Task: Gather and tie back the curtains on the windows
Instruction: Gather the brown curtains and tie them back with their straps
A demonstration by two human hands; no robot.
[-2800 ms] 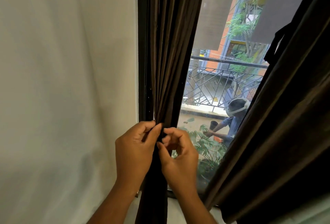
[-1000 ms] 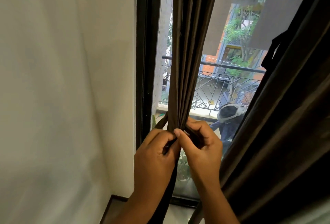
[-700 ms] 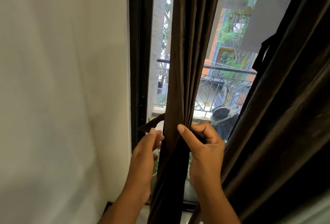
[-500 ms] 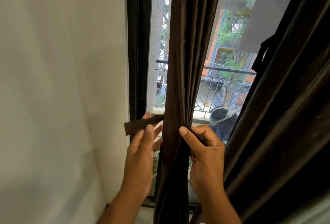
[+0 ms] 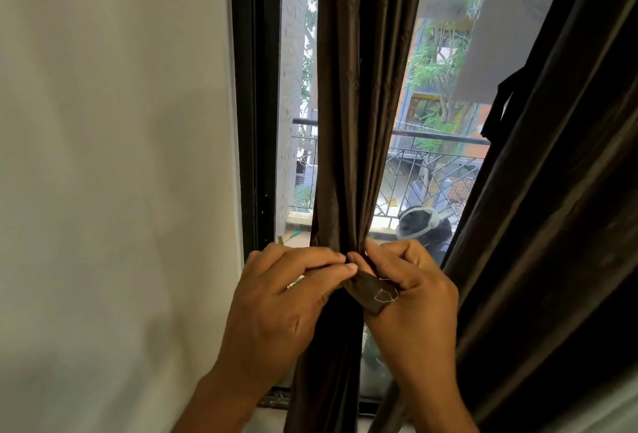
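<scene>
Your left hand (image 5: 276, 298) has brought the tieback strap (image 5: 374, 293) across the gathered brown curtain (image 5: 340, 156) from nine o'clock; both it and your right hand (image 5: 411, 298) now pinch the strap, ready for tying.

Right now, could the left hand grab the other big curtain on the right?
Probably not easily. The left hand is pinching the tie strap, and the right hand and gathered curtain sit between it and the right curtain.

Your dark brown curtain (image 5: 345, 122), bunched into a thin bundle, hanging straight, brown tie strap (image 5: 371, 291) across its middle
</scene>
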